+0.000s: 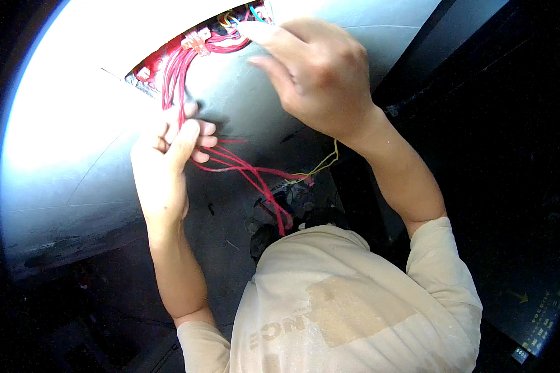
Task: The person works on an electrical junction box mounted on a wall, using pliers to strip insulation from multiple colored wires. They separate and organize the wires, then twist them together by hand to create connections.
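Gripping slender red wires [174, 74], smooth curved shell [74, 165]

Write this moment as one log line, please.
left hand: holding red wires; right hand: raised at opening, grip unclear; yellow wires: lower down

Red wires [174, 78]: a stretch hidden behind my left hand's [163, 149] thumb and fingers. My right hand's [320, 71] fingertips lost in glare over the coloured wires [228, 20]; cannot tell whether they pinch one. Opening [157, 62] above my hands cut off by the top edge. Yellow wire [336, 151] disappears behind my right wrist. Small things [302, 198] below, between my hands: too dim to identify.
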A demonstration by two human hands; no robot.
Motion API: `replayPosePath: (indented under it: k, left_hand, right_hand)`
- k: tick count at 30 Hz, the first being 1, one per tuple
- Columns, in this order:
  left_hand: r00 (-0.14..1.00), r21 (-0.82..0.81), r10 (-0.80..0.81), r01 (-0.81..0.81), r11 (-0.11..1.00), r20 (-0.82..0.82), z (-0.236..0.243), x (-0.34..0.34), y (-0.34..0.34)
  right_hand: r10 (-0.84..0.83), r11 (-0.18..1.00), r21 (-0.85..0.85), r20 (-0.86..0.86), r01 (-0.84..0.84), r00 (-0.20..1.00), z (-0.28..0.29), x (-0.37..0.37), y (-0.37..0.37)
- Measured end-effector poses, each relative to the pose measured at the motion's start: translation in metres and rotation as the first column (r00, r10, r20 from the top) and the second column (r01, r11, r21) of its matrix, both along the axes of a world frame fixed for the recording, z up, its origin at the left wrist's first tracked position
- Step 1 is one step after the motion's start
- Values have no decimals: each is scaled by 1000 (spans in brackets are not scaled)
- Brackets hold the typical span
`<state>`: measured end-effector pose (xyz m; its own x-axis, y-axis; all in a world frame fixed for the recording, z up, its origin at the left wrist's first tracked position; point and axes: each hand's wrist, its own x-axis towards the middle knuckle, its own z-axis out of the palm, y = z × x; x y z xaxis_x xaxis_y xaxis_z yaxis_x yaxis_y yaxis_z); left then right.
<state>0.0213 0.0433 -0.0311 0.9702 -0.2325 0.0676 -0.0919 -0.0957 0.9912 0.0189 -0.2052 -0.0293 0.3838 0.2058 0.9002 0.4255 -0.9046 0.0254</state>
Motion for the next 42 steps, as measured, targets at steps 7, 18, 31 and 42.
replayPosePath:
  k: [7, 18, 31, 42]
  left_hand:
    - [994, 15, 32, -34, 999, 102, 10, 20, -20]
    - [946, 153, 220, -261, 953, 239, 28, -3, -19]
    - [843, 140, 248, -352, 925, 478, 15, -15, -20]
    - [767, 353, 113, -415, 839, 632, 24, -12, -16]
  right_hand:
    - [-197, 980, -20, -230, 197, 953, 12, -4, 15]
    - [-368, 930, -121, -255, 347, 894, 16, -18, 34]
    - [-432, 889, -231, -142, 395, 890, 15, -4, 48]
    - [-337, 941, -82, -259, 327, 905, 30, -18, 30]
